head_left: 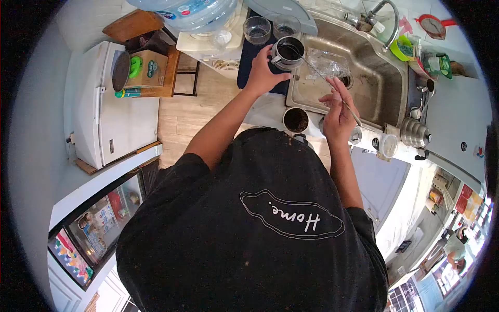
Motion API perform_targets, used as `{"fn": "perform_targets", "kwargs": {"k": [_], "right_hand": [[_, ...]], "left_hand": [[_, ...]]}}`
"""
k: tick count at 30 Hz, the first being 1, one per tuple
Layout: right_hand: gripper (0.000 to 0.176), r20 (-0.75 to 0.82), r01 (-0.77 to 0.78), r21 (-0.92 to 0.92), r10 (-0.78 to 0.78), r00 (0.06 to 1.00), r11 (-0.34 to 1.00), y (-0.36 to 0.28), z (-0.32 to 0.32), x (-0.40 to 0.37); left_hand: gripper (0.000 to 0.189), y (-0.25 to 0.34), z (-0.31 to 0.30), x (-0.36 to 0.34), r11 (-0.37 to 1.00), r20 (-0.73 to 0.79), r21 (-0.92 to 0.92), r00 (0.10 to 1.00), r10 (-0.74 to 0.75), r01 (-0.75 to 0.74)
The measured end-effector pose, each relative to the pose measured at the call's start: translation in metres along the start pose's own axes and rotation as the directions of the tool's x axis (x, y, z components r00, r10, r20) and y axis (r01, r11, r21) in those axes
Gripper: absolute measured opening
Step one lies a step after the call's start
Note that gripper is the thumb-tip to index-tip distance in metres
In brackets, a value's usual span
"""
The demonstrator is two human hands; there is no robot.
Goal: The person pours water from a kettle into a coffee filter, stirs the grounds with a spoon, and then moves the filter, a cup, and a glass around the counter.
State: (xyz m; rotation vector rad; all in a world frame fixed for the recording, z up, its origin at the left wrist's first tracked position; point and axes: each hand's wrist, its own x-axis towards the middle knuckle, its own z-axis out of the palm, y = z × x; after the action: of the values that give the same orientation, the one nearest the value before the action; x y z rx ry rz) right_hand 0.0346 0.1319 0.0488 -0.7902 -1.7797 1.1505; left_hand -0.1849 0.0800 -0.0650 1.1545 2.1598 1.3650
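Note:
My left hand [266, 74] is wrapped round the side of a metal cup [283, 63] with dark contents, held near the sink's left edge. In my right hand [339, 106] is a long, thin metal stirring spoon [351, 109], gripped between the fingers and slanting toward the cup. Its far end reaches the cup's right rim. Just below the hands, close to my shirt, stands a round container [296, 120] with dark brown, ground-like stuff inside. Two clear glasses [257, 31] [286, 27] sit beyond the cup on a dark mat [244, 72].
A steel sink [382, 99] with crumpled clear plastic [325, 63] lies ahead, under a curved faucet [396, 26]. A steel kettle [413, 132] and a clear lidded tub [387, 145] stand at right. A large water bottle [192, 15] and white fridge [125, 104] are left.

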Motion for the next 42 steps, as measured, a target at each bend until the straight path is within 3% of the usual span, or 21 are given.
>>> {"fn": "perform_targets", "kwargs": {"k": [1,4,8,10,13,19,21,27,33,36,42], "right_hand": [[0.029,-0.004,-0.004,-0.009,0.004,1.0,1.0,0.0,0.0,0.0],[0.029,-0.008,-0.003,-0.025,0.003,1.0,1.0,0.001,0.002,-0.001],[0.029,-0.005,0.023,-0.028,-0.023,1.0,0.999,0.004,0.002,-0.001],[0.029,-0.004,0.011,-0.016,-0.011,1.0,1.0,0.001,0.001,-0.003],[0.029,-0.004,-0.004,0.013,0.004,1.0,1.0,-0.009,-0.001,-0.005],[0.03,0.085,0.009,0.054,-0.013,0.996,0.998,-0.027,-0.003,-0.025],[0.03,0.115,0.029,0.087,-0.039,0.993,0.996,-0.028,-0.003,-0.033],[0.031,0.177,-0.102,0.163,0.073,0.982,0.981,-0.043,-0.011,-0.052],[0.032,0.159,-0.123,0.127,0.102,0.982,0.984,-0.049,-0.022,-0.057],[0.033,0.105,-0.194,0.146,0.18,0.978,0.97,-0.055,-0.027,-0.058],[0.034,-0.017,-0.257,0.3,0.275,0.961,0.919,-0.037,-0.04,-0.064]], "left_hand": [[0.098,0.002,0.003,0.004,0.999,-0.025,0.014,0.999,0.037,-0.037],[0.088,0.009,0.009,0.016,0.97,0.066,-0.244,0.998,0.018,-0.002],[0.075,-0.012,0.027,0.021,0.993,-0.058,-0.051,0.993,0.102,-0.105],[0.073,0.006,0.016,0.013,0.985,-0.081,0.097,0.985,0.153,-0.145],[0.074,0.019,-0.002,0.003,0.993,-0.031,-0.056,0.994,0.107,-0.108],[0.079,-0.008,-0.027,-0.033,0.984,-0.024,0.055,0.984,0.174,-0.172],[0.082,-0.008,-0.034,-0.054,0.987,-0.042,-0.009,0.987,0.158,-0.158],[0.083,-0.018,-0.048,-0.101,0.979,-0.005,0.04,0.98,0.199,-0.198],[0.078,-0.025,-0.05,-0.128,0.99,0.067,0.058,0.99,0.126,-0.13],[0.084,-0.026,-0.044,-0.132,0.985,-0.033,0.032,0.984,0.172,-0.171],[0.075,-0.024,-0.038,-0.137,0.988,-0.052,0.017,0.987,0.151,-0.151]]}}
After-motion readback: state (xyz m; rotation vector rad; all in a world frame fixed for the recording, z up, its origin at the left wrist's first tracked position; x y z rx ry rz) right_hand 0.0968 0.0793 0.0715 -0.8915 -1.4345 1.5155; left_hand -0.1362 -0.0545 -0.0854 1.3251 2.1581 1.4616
